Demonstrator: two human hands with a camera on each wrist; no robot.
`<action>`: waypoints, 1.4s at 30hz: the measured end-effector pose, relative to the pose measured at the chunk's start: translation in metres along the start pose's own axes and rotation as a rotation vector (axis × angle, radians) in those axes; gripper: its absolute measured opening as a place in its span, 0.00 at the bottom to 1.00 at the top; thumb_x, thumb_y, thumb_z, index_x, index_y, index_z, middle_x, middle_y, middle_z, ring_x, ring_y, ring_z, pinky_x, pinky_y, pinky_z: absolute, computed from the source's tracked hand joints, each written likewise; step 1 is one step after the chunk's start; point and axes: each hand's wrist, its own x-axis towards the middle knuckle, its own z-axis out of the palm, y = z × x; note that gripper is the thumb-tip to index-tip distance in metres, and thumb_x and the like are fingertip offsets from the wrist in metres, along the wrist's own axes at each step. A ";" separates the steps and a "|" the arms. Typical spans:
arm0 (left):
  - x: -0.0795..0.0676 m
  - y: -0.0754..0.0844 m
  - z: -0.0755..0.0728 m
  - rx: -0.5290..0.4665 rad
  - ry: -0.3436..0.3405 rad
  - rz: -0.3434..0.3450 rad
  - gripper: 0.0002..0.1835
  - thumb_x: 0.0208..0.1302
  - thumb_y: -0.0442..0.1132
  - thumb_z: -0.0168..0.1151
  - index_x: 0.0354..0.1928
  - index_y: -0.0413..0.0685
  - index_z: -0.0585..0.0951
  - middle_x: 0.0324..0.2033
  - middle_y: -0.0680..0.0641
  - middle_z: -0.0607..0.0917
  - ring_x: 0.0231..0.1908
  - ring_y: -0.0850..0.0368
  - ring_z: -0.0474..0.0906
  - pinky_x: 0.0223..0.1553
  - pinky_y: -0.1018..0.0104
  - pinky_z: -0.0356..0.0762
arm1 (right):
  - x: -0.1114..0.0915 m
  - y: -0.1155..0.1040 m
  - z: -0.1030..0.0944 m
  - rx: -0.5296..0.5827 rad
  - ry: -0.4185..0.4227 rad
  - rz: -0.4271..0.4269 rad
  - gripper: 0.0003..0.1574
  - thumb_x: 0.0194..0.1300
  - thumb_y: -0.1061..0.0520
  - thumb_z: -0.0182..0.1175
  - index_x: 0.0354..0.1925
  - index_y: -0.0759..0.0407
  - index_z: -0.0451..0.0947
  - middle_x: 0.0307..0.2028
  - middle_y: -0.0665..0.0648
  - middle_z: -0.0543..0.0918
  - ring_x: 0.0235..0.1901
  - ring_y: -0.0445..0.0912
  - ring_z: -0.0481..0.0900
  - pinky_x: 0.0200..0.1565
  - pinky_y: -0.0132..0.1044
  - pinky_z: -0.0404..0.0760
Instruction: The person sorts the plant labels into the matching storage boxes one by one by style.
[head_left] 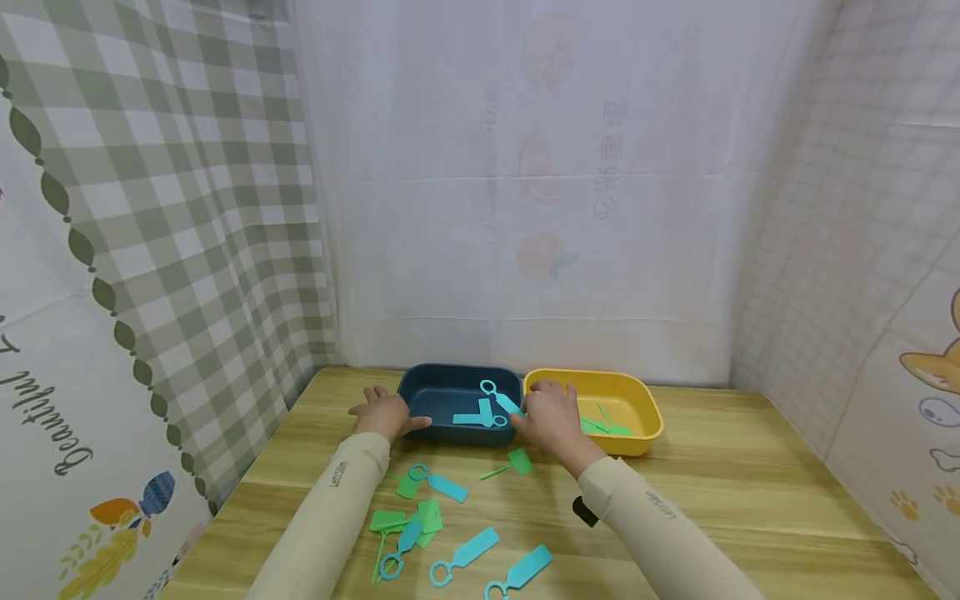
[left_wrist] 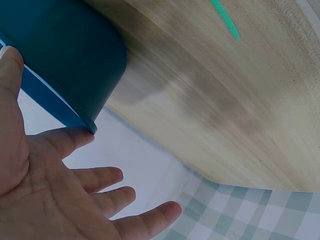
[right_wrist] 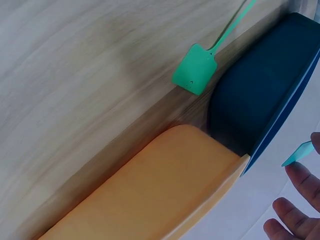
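My right hand (head_left: 553, 417) pinches a light-blue ring-ended tag (head_left: 507, 402) between thumb and index finger, over the right side of a dark-blue bin (head_left: 427, 435). In the right wrist view, the tip of that tag (right_wrist: 298, 153) shows beyond the bin's rim. At the bin's left end is my left hand (head_left: 380, 415), its fingers spread and fairly straight. Its thumb and index finger (left_wrist: 70, 141) touch the bin's rim in the left wrist view. Other light-blue tags (head_left: 468, 419) lie inside the dark-blue bin.
A yellow bin (head_left: 654, 421) stands right beside the dark-blue one, with green tags (head_left: 603, 427) in it. On the wooden table in front lie several light-blue tags (head_left: 474, 547) and green tags (head_left: 520, 461), some overlapping at the left. Curtains enclose the table's back and sides.
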 end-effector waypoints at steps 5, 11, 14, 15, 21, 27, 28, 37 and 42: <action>0.001 -0.001 0.002 0.011 -0.002 -0.002 0.47 0.66 0.67 0.55 0.65 0.27 0.71 0.69 0.20 0.55 0.71 0.23 0.45 0.57 0.24 0.61 | 0.005 -0.007 0.005 -0.012 -0.010 0.017 0.23 0.62 0.47 0.63 0.13 0.50 0.76 0.50 0.61 0.81 0.54 0.60 0.74 0.62 0.67 0.57; 0.001 -0.002 0.002 0.010 0.003 -0.001 0.47 0.66 0.68 0.56 0.64 0.26 0.72 0.68 0.20 0.56 0.70 0.23 0.46 0.56 0.24 0.61 | 0.012 -0.015 0.007 -0.016 -0.038 0.050 0.27 0.65 0.46 0.61 0.11 0.50 0.72 0.54 0.63 0.80 0.58 0.62 0.72 0.64 0.68 0.56; 0.003 -0.002 0.002 0.002 0.002 -0.006 0.47 0.65 0.68 0.56 0.63 0.26 0.72 0.69 0.20 0.55 0.70 0.23 0.46 0.57 0.24 0.61 | 0.016 -0.018 0.006 -0.035 -0.040 0.067 0.26 0.65 0.45 0.61 0.13 0.50 0.74 0.54 0.62 0.80 0.58 0.60 0.72 0.64 0.67 0.57; 0.003 -0.002 0.002 0.000 0.004 -0.008 0.47 0.65 0.68 0.57 0.63 0.26 0.72 0.69 0.20 0.55 0.70 0.23 0.46 0.57 0.24 0.61 | 0.017 -0.019 0.006 -0.036 -0.038 0.071 0.25 0.65 0.45 0.61 0.13 0.51 0.75 0.54 0.62 0.80 0.57 0.60 0.72 0.64 0.67 0.57; 0.013 -0.003 0.009 -0.005 0.018 -0.017 0.47 0.63 0.68 0.59 0.62 0.27 0.74 0.68 0.20 0.57 0.70 0.23 0.47 0.56 0.23 0.61 | 0.021 -0.023 0.005 -0.036 -0.022 0.086 0.24 0.68 0.39 0.62 0.29 0.56 0.85 0.53 0.62 0.80 0.54 0.60 0.73 0.62 0.64 0.61; 0.012 -0.003 0.009 0.003 0.020 -0.024 0.48 0.61 0.69 0.61 0.62 0.27 0.75 0.68 0.20 0.58 0.70 0.23 0.48 0.55 0.23 0.62 | 0.019 -0.010 0.005 -0.033 -0.047 0.098 0.29 0.68 0.37 0.60 0.49 0.59 0.85 0.56 0.62 0.79 0.57 0.59 0.73 0.62 0.64 0.61; 0.007 -0.001 0.006 0.002 0.009 -0.024 0.47 0.63 0.67 0.60 0.62 0.27 0.74 0.68 0.20 0.57 0.70 0.23 0.48 0.55 0.23 0.61 | 0.017 -0.006 0.005 -0.035 -0.056 0.098 0.30 0.68 0.37 0.60 0.50 0.59 0.85 0.56 0.62 0.79 0.57 0.59 0.73 0.62 0.64 0.62; 0.002 -0.001 0.000 0.016 -0.015 -0.010 0.49 0.65 0.68 0.55 0.64 0.25 0.70 0.68 0.19 0.55 0.70 0.23 0.46 0.57 0.24 0.60 | 0.011 0.047 -0.018 -0.030 -0.117 0.086 0.34 0.67 0.38 0.62 0.58 0.62 0.81 0.59 0.68 0.75 0.58 0.63 0.71 0.57 0.67 0.66; 0.007 -0.002 0.003 0.020 -0.026 -0.015 0.49 0.66 0.68 0.54 0.65 0.25 0.70 0.69 0.19 0.53 0.71 0.23 0.44 0.58 0.24 0.59 | 0.003 0.085 -0.038 -0.038 -0.162 0.105 0.39 0.67 0.37 0.61 0.60 0.66 0.77 0.62 0.72 0.72 0.60 0.68 0.68 0.59 0.72 0.60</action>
